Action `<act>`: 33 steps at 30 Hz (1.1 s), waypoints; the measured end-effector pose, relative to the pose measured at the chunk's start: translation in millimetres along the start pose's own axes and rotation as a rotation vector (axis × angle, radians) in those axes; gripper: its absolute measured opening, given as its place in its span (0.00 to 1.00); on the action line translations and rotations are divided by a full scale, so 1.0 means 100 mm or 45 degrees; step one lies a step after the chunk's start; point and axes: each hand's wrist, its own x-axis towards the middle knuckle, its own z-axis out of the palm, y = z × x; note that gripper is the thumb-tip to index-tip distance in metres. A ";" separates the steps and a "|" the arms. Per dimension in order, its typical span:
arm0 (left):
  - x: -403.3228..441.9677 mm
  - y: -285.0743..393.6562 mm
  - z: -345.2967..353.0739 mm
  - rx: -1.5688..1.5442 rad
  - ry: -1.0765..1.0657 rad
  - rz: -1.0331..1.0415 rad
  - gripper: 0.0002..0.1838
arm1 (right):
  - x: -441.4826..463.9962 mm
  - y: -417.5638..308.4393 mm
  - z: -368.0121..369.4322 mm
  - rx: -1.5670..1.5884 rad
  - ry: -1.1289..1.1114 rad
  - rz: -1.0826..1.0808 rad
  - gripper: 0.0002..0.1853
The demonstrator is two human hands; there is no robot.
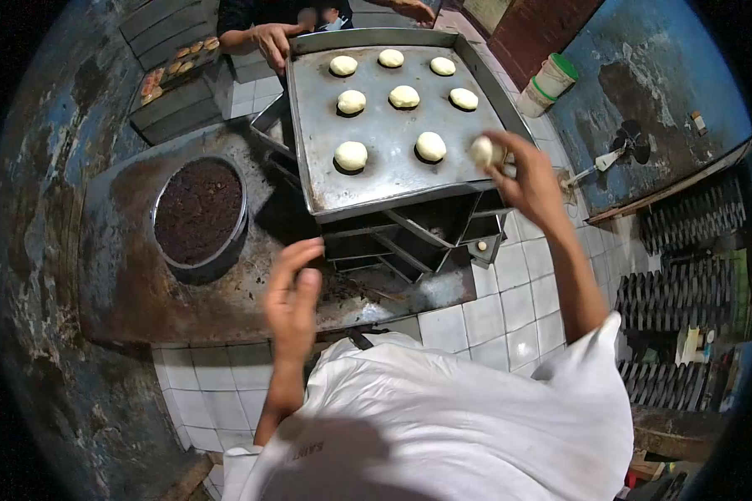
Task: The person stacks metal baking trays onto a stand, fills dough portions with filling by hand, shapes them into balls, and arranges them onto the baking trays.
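Note:
In my right hand is a pale dough ball, pinched at the fingertips over the near right corner of a metal baking tray. Several more dough balls lie spaced out in rows on that tray. My left hand is raised in front of the tray stack with its fingers apart and holds nothing. To its upper left stands a round tub of dark brown crumbly filling. More metal trays are stacked crosswise beneath the top one.
Across the tray, another person's hand touches its far left corner. A stained worktop carries the tub and trays. Trays of browned buns sit at the far left. Green-lidded buckets stand at the right wall, with dark ridged racks nearer.

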 end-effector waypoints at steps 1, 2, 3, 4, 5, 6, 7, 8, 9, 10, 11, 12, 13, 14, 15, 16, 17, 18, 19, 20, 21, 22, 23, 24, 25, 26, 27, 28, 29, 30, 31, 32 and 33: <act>-0.04 -0.05 -0.17 0.073 0.111 -0.086 0.12 | 0.12 0.27 0.06 -0.167 0.080 -0.096 0.30; -0.11 -0.08 -0.31 0.072 0.232 -0.148 0.11 | 0.16 0.65 0.14 -0.223 -0.016 -0.255 0.30; -0.20 -0.17 -0.47 0.124 0.340 -0.166 0.10 | 0.21 0.72 0.08 -0.276 -0.495 0.103 0.28; -0.27 -0.17 -0.60 0.174 0.411 -0.189 0.10 | 0.19 1.04 0.15 -0.223 -0.439 -0.045 0.29; -0.34 -0.17 -0.72 0.170 0.427 -0.180 0.10 | 0.21 1.31 0.24 -0.169 -0.385 -0.196 0.31; -0.42 -0.17 -0.81 0.166 0.531 -0.200 0.09 | 0.38 1.21 0.11 -0.102 -0.565 0.148 0.31; -0.50 -0.17 -0.87 0.165 0.627 -0.230 0.08 | 0.53 1.21 0.04 -0.084 -0.667 0.322 0.31; -0.57 -0.20 -0.92 0.167 0.631 -0.237 0.08 | 0.69 1.20 -0.03 -0.082 -0.765 0.497 0.30; -0.61 -0.25 -0.95 0.097 0.696 -0.253 0.08 | 0.83 1.28 0.07 -0.081 -0.766 0.499 0.30; -0.63 -0.27 -0.95 0.026 0.757 -0.266 0.08 | 0.95 1.35 0.25 -0.106 -0.437 0.130 0.30; -0.63 -0.27 -0.93 0.023 0.751 -0.265 0.08 | 0.98 1.41 0.43 -0.132 -0.103 -0.234 0.31; -0.63 -0.27 -0.90 0.021 0.763 -0.287 0.07 | 0.97 1.42 0.57 -0.261 -0.200 -0.273 0.31; -0.61 -0.26 -0.87 0.018 0.781 -0.306 0.07 | 0.98 1.46 0.71 -0.389 -0.297 -0.320 0.32; -0.61 -0.24 -0.86 0.019 0.789 -0.300 0.07 | 0.89 1.53 0.88 -0.422 -0.449 -0.339 0.34; -0.61 -0.20 -0.85 0.069 0.770 -0.243 0.07 | 0.91 1.41 0.85 -0.507 -0.598 -0.305 0.36; -0.63 -0.19 -0.86 0.119 0.757 -0.184 0.08 | 0.95 1.37 0.83 -0.452 -0.582 -0.276 0.37; -0.68 -0.20 -0.89 0.127 0.771 -0.188 0.08 | 0.93 1.37 0.82 -0.395 -0.575 -0.239 0.37; -0.75 -0.22 -0.93 0.140 0.819 -0.180 0.08 | 0.92 1.39 0.82 -0.393 -0.595 -0.234 0.38; -0.78 -0.25 -0.95 0.146 0.869 -0.160 0.08 | 0.93 1.41 0.82 -0.351 -0.634 -0.183 0.38; -0.80 -0.27 -0.98 0.141 0.885 -0.156 0.08 | 0.97 1.44 0.79 -0.326 -0.462 -0.146 0.37; -0.87 -0.27 -1.02 0.123 0.935 -0.212 0.08 | 0.99 1.46 0.78 -0.297 -0.302 -0.109 0.36; -0.95 -0.27 -1.06 0.110 0.985 -0.276 0.08 | 0.96 1.24 0.67 -0.298 -0.322 -0.123 0.36; -1.01 -0.29 -1.12 0.114 1.007 -0.284 0.08 | 0.91 0.77 0.40 -0.094 -0.102 -0.165 0.31; -1.07 -0.33 -1.19 0.111 1.013 -0.285 0.08 | 0.81 0.34 0.17 0.116 0.119 -0.196 0.27; -1.12 -0.35 -1.25 0.110 1.014 -0.286 0.08 | 0.63 0.04 0.03 0.453 0.068 -0.079 0.17; -1.14 -0.37 -1.28 0.110 1.031 -0.280 0.07 | 0.37 -0.12 -0.06 0.797 -0.048 0.093 0.14; -1.14 -0.40 -1.30 0.117 1.037 -0.281 0.07 | 0.12 -0.27 -0.11 0.936 -0.391 0.120 0.13; -1.13 -0.46 -1.33 0.081 1.045 -0.283 0.07 | -0.07 -0.42 -0.10 1.066 -0.732 0.145 0.12; -1.10 -0.52 -1.36 0.041 1.049 -0.282 0.07 | -0.16 -0.62 0.02 0.784 -0.948 -0.082 0.11; -1.03 -0.58 -1.36 0.041 1.047 -0.279 0.07 | -0.30 -0.68 0.24 0.626 -0.970 -0.204 0.11; -0.92 -0.60 -1.31 0.043 1.016 -0.275 0.07 | -0.41 -0.65 0.46 0.528 -0.859 -0.148 0.09; -0.81 -0.58 -1.23 0.050 0.981 -0.275 0.07 | -0.47 -0.51 0.68 0.426 -0.692 -0.147 0.08; -0.70 -0.52 -1.12 0.059 0.969 -0.276 0.07 | -0.48 -0.39 0.82 0.323 -0.521 -0.144 0.07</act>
